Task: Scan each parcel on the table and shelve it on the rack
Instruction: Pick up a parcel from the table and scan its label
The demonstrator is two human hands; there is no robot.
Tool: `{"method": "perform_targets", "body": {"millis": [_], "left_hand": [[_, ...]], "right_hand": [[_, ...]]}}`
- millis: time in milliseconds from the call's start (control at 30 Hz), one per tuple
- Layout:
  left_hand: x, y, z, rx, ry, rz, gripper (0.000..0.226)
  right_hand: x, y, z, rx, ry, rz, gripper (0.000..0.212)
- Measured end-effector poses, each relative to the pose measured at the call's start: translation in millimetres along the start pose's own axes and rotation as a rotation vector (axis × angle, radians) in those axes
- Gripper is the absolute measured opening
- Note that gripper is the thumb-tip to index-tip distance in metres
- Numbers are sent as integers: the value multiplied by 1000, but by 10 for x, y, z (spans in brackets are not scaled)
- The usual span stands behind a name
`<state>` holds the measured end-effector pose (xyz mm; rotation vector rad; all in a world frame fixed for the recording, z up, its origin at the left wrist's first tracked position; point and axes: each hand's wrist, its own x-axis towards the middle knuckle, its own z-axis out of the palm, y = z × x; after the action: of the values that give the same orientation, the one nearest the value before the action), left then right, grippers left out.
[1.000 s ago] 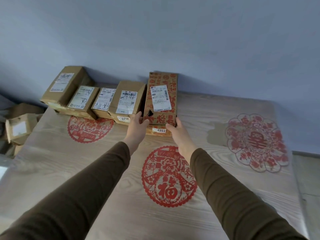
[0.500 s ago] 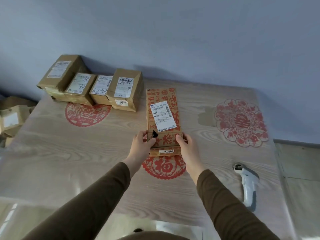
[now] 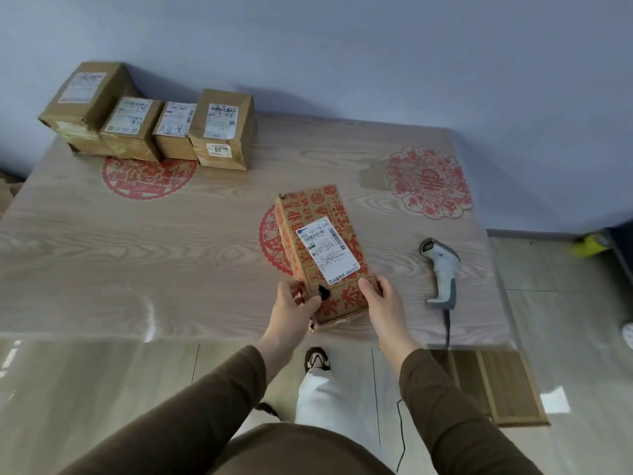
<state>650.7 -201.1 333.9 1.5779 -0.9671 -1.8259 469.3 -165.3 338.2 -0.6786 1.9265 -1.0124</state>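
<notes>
Wood-grain tabletop [image 3: 144, 255] bare across its left and middle, four brown cardboard parcels [image 3: 150, 128] crowding the far-left corner, grey handheld scanner [image 3: 442, 269] near the right edge.

Red paper-cut decals [image 3: 428, 181] under clear film; flattened cardboard [image 3: 496, 385] on floor.

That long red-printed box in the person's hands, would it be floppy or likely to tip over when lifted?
The red-printed parcel looks like stiff cardboard with square edges, so it probably keeps its shape. The left hand and right hand grip only its near end, so it is likely fairly light. Lying on a long face, it seems unlikely to tip or roll.
</notes>
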Motion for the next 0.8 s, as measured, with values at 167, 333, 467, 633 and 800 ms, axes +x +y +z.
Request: {"method": "perform_targets", "body": {"millis": [167, 333, 467, 633, 800], "left_hand": [[-48, -11, 99, 15, 44, 27, 49], [1, -55, 215, 9, 137, 50, 59], [17, -136, 302, -15, 185, 68, 58], [-4, -195, 339, -11, 225, 96, 56], [-45, -181, 379, -4, 244, 107, 54]], "right_hand": [[95, 64, -220, 0, -20, 36, 43], [513, 260, -716, -37, 223, 40, 47], [932, 594, -1227, -178, 365, 128, 51], [1453, 980, -1482, -220, 286, 221, 58], [1402, 727, -1392, -145, 189, 204, 50]]}}
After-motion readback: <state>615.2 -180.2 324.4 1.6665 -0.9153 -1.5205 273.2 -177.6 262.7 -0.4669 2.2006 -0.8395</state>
